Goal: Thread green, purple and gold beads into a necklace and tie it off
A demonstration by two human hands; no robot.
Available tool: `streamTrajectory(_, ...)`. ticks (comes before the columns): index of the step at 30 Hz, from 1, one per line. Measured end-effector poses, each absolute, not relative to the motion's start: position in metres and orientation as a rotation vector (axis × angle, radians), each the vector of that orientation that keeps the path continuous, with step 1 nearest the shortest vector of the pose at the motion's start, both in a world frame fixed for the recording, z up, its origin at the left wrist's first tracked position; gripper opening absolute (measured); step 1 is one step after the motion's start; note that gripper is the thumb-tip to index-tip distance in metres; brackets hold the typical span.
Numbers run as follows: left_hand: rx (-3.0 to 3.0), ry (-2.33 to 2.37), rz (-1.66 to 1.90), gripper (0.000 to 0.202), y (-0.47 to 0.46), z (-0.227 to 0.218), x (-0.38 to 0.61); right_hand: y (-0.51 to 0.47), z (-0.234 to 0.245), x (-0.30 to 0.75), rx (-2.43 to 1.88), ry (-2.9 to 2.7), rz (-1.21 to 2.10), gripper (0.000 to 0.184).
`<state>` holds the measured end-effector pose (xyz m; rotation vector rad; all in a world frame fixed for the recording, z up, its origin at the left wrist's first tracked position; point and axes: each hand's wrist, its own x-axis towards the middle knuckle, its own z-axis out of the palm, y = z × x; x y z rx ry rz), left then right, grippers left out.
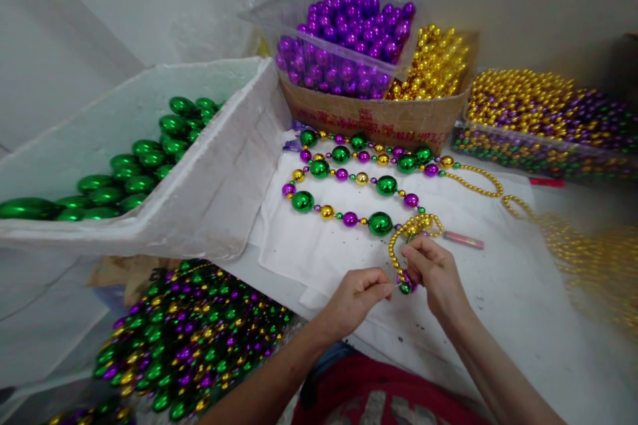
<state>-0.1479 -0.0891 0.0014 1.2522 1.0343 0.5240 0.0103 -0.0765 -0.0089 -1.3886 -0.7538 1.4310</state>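
Note:
A long strand of green, purple and gold beads (349, 176) zigzags across a white cloth (319, 246) on the table. Its near end turns into a loop of small gold beads (411, 229). My right hand (433, 272) pinches that end, with a small green bead (405, 288) and a purple one just under its fingers. My left hand (356, 295) is closed in a pinch right beside it, apparently on a thin thread that I can barely see. The two hands nearly touch above the cloth's near edge.
A white foam box (209, 179) of big green beads (134, 166) stands at left. Behind are a clear tub of purple beads (349, 33), gold beads (433, 63) in a cardboard box, and trays of finished strands (548, 113). More strands (189, 339) lie near left. A pink stick (463, 240) lies on the cloth.

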Motion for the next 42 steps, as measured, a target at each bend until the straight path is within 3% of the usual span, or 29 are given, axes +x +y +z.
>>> streamTrajectory(14,1.218,0.881,0.335,0.020,-0.116,0.057,-0.140,-0.127,0.042,0.039,-1.434,-0.621,1.635,0.040)
streamTrajectory(19,1.071,0.859,0.304,0.016,-0.122,0.043,-0.135,-0.139,0.030,0.054,-1.501,-0.567,1.728,0.049)
streamTrajectory(28,1.674,0.733,0.633,0.012,-0.095,0.052,-0.125,-0.134,-0.007,0.047,-1.271,-0.337,1.807,0.034)
streamTrajectory(34,1.225,0.400,0.634,0.019,-0.085,0.058,-0.112,-0.137,0.000,0.040,-1.223,-0.285,1.803,0.037)
streamTrajectory(42,0.821,0.568,0.746,0.030,-0.077,0.035,-0.097,-0.139,0.007,0.051,-1.196,-0.348,1.681,0.035)
